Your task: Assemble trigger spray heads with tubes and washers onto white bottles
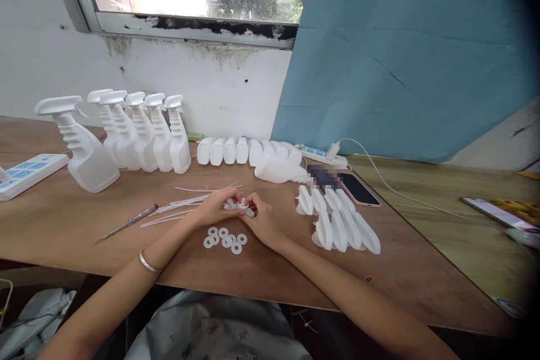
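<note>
Near the middle of the table, my left hand [216, 206] and my right hand [262, 220] meet around a small white plastic sprayer part [234, 205]. Both sets of fingertips pinch it, and they cover much of its shape. Just below the hands lie several flat white washers [208, 246] in a loose group. Thin white tubes [181, 203] are spread to the left of my left hand. Beyond them rests a screwdriver [134, 219]. To the right of my right hand, several white sprayer shells [338, 230] lie in two rows.
Assembled white spray bottles [95, 163] stand at the back left, beside a power strip [36, 174]. More white bottles [278, 170] lie along the wall. A phone [359, 189] and a second power strip [323, 156] with a cable are at the back right.
</note>
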`<state>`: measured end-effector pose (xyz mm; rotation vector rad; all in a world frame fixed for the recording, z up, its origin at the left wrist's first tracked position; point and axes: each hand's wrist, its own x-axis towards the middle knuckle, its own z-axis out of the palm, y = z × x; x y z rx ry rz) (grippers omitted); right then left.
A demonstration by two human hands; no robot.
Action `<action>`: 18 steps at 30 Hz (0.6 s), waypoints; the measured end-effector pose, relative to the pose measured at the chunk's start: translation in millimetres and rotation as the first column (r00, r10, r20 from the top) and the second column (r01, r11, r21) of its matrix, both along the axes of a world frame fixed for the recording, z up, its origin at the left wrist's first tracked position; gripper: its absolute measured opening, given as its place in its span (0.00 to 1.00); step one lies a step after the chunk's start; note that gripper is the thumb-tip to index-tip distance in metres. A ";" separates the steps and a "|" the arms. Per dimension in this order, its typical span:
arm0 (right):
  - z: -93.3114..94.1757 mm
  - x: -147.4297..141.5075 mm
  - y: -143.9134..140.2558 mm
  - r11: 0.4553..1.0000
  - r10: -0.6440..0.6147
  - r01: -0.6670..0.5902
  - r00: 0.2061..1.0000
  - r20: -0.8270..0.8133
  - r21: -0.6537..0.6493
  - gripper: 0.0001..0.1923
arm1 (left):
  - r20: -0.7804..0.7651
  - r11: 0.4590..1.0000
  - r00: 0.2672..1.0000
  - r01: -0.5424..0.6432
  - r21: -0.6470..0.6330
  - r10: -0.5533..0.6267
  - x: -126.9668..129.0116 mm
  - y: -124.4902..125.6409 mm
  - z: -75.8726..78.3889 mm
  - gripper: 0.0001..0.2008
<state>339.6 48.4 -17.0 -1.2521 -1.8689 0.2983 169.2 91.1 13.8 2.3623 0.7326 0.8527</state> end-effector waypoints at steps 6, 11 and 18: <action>-0.7 5.8 4.0 0.990 0.024 -0.044 0.989 0.146 0.131 0.04 | -0.103 0.990 0.995 0.023 0.139 -0.008 -2.4 3.3 0.4 0.11; -6.6 11.0 11.6 0.977 0.079 -0.114 0.979 0.187 0.181 0.06 | -0.108 0.983 0.994 0.056 0.174 -0.037 -3.5 6.9 -3.4 0.13; -12.6 10.6 16.8 0.973 0.087 -0.116 0.985 0.150 0.198 0.10 | -0.198 0.973 0.979 0.082 0.217 -0.038 -3.9 7.9 -2.0 0.13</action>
